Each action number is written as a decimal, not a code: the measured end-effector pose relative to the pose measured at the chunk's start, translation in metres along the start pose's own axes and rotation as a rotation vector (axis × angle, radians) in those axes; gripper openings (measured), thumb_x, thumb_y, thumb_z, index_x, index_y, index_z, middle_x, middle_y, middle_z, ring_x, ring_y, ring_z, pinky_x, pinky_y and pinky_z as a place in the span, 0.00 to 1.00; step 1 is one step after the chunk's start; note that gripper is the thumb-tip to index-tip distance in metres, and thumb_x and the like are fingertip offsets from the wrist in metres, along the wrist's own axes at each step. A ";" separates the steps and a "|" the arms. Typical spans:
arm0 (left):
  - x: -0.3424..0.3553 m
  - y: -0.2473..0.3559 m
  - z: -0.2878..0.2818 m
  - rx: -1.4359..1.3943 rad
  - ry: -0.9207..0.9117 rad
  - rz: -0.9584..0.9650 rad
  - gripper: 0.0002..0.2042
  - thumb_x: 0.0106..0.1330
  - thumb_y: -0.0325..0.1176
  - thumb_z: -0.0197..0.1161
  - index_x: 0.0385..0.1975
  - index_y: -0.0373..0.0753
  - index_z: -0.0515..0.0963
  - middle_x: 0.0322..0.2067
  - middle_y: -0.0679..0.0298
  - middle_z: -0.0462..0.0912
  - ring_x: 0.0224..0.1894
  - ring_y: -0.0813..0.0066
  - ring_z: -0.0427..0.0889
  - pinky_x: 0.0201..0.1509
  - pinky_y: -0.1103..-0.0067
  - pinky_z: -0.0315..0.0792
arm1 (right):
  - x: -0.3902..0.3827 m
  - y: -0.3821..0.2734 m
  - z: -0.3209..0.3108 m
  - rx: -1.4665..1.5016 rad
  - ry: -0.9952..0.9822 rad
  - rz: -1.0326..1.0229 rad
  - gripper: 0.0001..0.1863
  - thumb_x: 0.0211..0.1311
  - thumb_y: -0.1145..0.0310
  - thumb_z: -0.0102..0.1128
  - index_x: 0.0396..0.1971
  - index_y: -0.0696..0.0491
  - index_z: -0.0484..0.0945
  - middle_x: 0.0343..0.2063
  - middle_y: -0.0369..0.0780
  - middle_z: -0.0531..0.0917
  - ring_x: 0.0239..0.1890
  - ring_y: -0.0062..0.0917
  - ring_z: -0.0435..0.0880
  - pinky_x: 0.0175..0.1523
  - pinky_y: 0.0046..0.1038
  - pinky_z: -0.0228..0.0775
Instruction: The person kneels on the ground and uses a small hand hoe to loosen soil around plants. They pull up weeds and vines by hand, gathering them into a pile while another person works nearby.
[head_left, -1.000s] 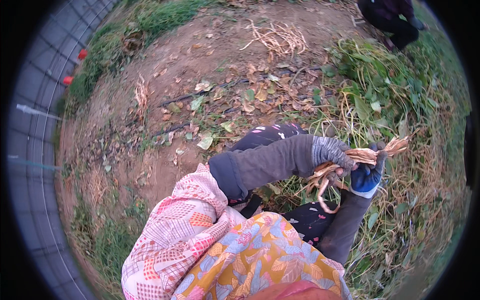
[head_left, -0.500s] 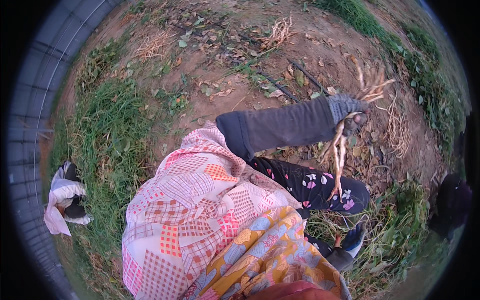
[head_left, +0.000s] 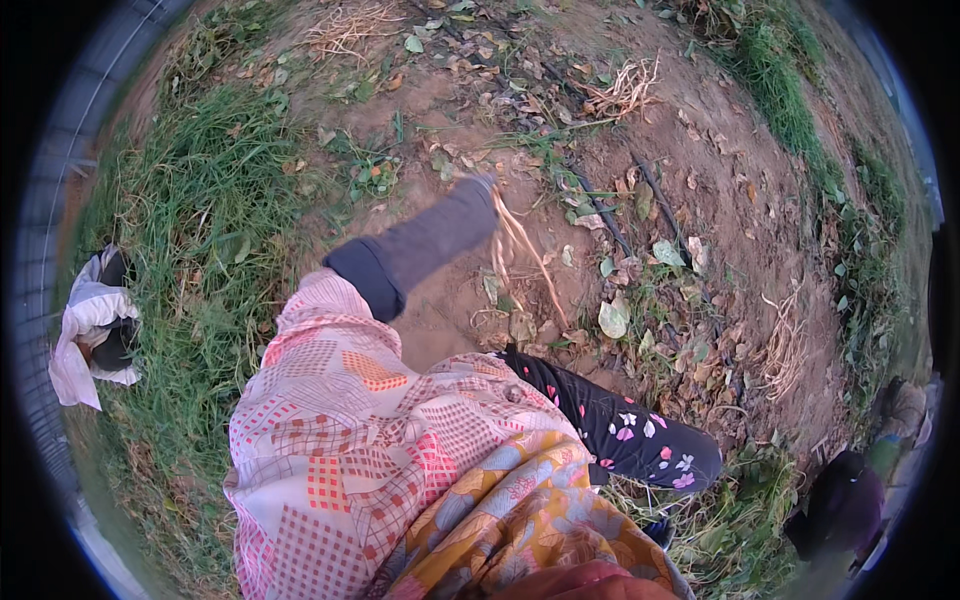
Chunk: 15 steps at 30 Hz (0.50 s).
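Note:
My left hand (head_left: 478, 186), blurred and mostly hidden beyond its dark sleeve, grips a bunch of long, pale dried pods (head_left: 525, 245), which dangles over bare soil right of the wrist. At the lower right, only a small dark-blue bit of my gloved right hand (head_left: 657, 532) shows beside my clothing, low over cut green vines (head_left: 735, 505); its fingers are hidden. My flowered trouser leg (head_left: 640, 445) lies between the two hands.
Dried pod piles (head_left: 625, 90) (head_left: 785, 350) lie on soil crossed by black drip lines (head_left: 655, 195). Grass (head_left: 210, 200) and white-and-dark cloth items (head_left: 105, 325) are at left, near grid fencing (head_left: 55, 240). A person in dark purple (head_left: 840, 505) is at lower right.
My left hand left my right one, swinging up and leftward with the pods. My right hand dropped mostly out of sight. The view turned, bringing more grass and the cloth items in at left.

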<state>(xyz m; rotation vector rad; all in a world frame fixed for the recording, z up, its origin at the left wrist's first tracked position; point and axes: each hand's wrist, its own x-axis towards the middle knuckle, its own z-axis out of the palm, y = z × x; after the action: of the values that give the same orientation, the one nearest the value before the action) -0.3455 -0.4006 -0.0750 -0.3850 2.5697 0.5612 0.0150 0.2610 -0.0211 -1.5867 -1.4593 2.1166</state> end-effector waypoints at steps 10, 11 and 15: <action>0.059 -0.097 -0.258 -0.693 0.914 -0.184 0.13 0.56 0.40 0.53 0.35 0.40 0.75 0.36 0.58 0.77 0.38 0.66 0.76 0.43 0.73 0.68 | -0.011 0.023 0.088 -0.044 -0.088 0.081 0.23 0.59 0.55 0.47 0.51 0.51 0.66 0.48 0.36 0.68 0.45 0.22 0.68 0.50 0.25 0.58; 0.078 -0.097 -0.232 -0.513 0.823 -0.202 0.13 0.56 0.40 0.53 0.36 0.40 0.75 0.36 0.57 0.77 0.38 0.65 0.76 0.44 0.73 0.69 | -0.011 0.019 0.092 -0.045 -0.091 0.078 0.23 0.59 0.55 0.48 0.51 0.51 0.66 0.48 0.35 0.69 0.44 0.22 0.68 0.50 0.25 0.59; 0.110 -0.067 -0.079 0.383 0.289 0.204 0.14 0.56 0.39 0.52 0.36 0.37 0.76 0.38 0.55 0.78 0.40 0.64 0.78 0.45 0.72 0.70 | -0.003 -0.003 0.093 -0.072 -0.108 0.075 0.22 0.59 0.56 0.48 0.50 0.51 0.66 0.46 0.35 0.70 0.42 0.21 0.70 0.48 0.24 0.60</action>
<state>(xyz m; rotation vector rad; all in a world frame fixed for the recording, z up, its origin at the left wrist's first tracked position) -0.4455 -0.5136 -0.0891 -0.0749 2.9335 0.0725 -0.0586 0.2043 -0.0185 -1.5991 -1.5491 2.2479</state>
